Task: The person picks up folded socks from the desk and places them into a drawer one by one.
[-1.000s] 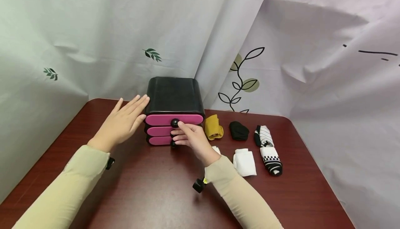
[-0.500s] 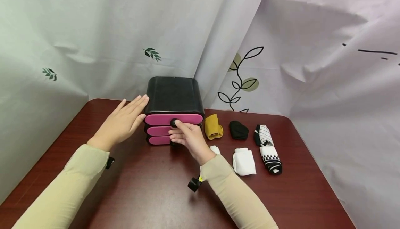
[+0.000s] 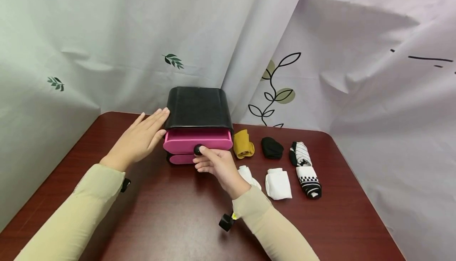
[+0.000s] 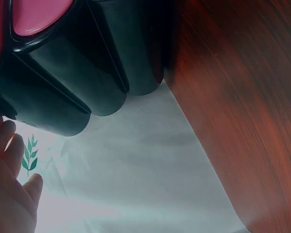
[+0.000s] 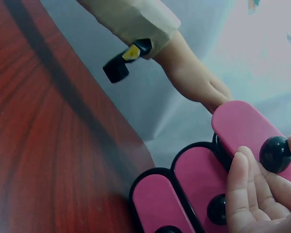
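Note:
A black drawer unit (image 3: 197, 106) with pink drawer fronts stands at the back of the table. Its top drawer (image 3: 178, 146) is partly pulled out, and a strip of its pink inside shows. Thumb and fingers of my right hand (image 3: 219, 170) pinch the round black knob (image 5: 275, 154) on that drawer. The two lower drawers (image 5: 157, 199) are closed, as the right wrist view shows. My left hand (image 3: 137, 140) lies with straight fingers against the unit's left side. Only part of that hand (image 4: 12, 194) appears at the left wrist view's edge.
Right of the unit lie folded socks: a mustard one (image 3: 243, 144), a black one (image 3: 272, 148), a striped one (image 3: 302, 155), a checkered one (image 3: 309, 181) and a white one (image 3: 278, 183). Another white sock (image 3: 246, 174) is partly behind my right wrist. A white curtain (image 3: 135, 35) hangs behind the table.
The top drawer has slid out toward me, with my right hand on its knob moving nearer and lower in the head view. My left hand has stayed at the unit's side.

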The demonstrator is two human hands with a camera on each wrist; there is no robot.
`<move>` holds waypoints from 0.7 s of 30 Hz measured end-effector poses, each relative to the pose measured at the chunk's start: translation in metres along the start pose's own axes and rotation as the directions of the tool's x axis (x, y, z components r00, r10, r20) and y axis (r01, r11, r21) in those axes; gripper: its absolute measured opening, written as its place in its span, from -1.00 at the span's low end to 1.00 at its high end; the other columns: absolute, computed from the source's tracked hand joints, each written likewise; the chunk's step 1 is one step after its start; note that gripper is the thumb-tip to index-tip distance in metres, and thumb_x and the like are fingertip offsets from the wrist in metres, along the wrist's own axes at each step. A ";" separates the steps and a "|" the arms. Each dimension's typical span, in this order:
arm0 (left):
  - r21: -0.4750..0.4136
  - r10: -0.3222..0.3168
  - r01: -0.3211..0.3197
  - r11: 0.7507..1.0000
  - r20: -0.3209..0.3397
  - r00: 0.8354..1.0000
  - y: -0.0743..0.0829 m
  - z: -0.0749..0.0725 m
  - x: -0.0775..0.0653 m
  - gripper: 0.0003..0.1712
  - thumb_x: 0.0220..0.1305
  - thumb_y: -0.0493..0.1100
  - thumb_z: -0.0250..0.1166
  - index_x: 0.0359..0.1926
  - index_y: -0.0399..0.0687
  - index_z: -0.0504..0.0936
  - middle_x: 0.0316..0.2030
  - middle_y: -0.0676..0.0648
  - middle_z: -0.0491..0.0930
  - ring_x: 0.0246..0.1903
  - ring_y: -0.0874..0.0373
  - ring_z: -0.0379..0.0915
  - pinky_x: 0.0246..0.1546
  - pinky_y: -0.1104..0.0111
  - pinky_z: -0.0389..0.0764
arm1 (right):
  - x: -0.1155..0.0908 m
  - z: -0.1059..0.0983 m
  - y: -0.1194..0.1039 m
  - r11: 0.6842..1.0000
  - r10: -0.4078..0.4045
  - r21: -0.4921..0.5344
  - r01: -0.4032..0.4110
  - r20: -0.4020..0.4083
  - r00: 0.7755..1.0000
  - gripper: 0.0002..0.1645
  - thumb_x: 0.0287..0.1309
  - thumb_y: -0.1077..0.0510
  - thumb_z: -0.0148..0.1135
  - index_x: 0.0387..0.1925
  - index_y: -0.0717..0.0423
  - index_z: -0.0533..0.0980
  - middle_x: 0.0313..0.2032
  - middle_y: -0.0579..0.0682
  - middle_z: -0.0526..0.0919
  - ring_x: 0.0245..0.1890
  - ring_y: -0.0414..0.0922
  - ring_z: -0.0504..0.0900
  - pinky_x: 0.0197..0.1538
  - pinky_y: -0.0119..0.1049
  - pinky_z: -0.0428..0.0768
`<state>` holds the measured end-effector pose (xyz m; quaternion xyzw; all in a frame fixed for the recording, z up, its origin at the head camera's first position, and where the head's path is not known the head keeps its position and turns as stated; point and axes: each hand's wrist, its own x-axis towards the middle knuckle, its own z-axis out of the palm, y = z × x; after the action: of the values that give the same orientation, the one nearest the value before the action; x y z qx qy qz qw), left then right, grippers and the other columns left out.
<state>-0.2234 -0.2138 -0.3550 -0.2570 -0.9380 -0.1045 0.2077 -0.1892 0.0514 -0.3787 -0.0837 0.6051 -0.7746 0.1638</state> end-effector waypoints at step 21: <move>0.003 -0.002 0.002 1.000 -0.006 1.000 0.001 -0.001 0.001 -0.31 0.41 0.01 0.00 0.46 -0.03 0.01 0.42 -0.05 0.06 0.40 0.05 -0.06 0.40 0.17 -0.22 | -0.050 0.005 0.008 0.995 -0.073 -0.063 0.078 0.079 0.994 -0.52 0.22 0.07 0.20 -0.22 0.54 0.56 -0.46 0.18 0.70 -0.56 -0.16 0.65 -0.39 -0.28 0.66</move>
<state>-0.2236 -0.2129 -0.3532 -0.2555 -0.9378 -0.1041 0.2109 -0.1400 0.0634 -0.3815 -0.1414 0.6202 -0.7559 0.1547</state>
